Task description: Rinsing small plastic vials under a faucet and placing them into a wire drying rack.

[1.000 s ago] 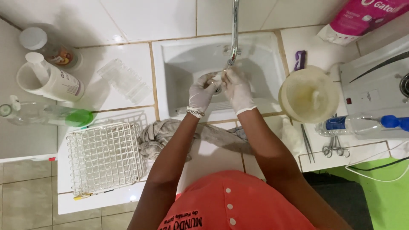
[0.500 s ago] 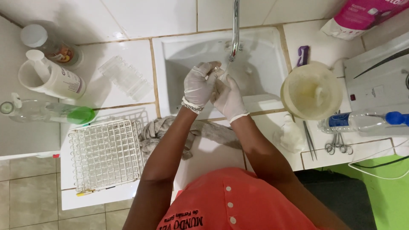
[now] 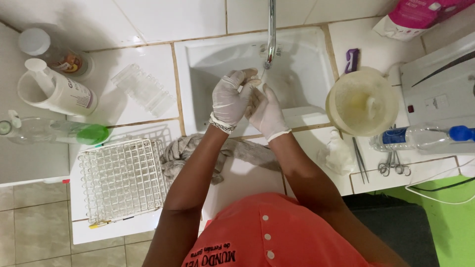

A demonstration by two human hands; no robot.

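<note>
Gloved hands meet over the sink, just below the tap.

The left hand [image 3: 230, 101] and right hand [image 3: 266, 114] sit lower and nearer the sink's [image 3: 198, 64] front edge than a second ago, though they stay under the tap [image 3: 270, 34]. The fingers are loosely curled together, palms touching; whether they pinch anything small I cannot tell, and any water stream is too faint to see. A wire rack [image 3: 121, 179] stands at the counter's left front corner.

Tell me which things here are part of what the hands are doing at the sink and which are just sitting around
In use:
left hand, gloved
right hand, gloved
tap
sink

Lying about:
wire rack
grey cloth
white jug
clear bottle with green liquid
yellowish tub
scissors
tweezers
water bottle with blue cap
pink packet
</note>
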